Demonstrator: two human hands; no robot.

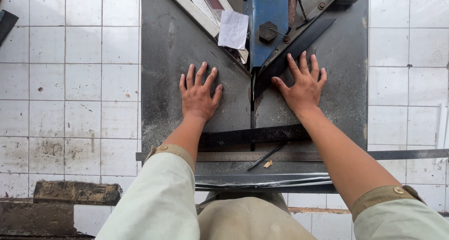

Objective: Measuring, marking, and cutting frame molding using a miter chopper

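Hands flat on the dusty grey steel worktop (187, 43): your left hand (199, 93) lies spread and empty, well left of the cutting slot, while your right hand (304, 83) presses, fingers splayed, on the dark angled metal strip (299, 46) just right of the blue machine column (267, 15). You appear to be steadying stock; next comes keeping it seated. A steel ruler (299, 155) and black pencil (266, 157) lie near. The column's top is cut off.
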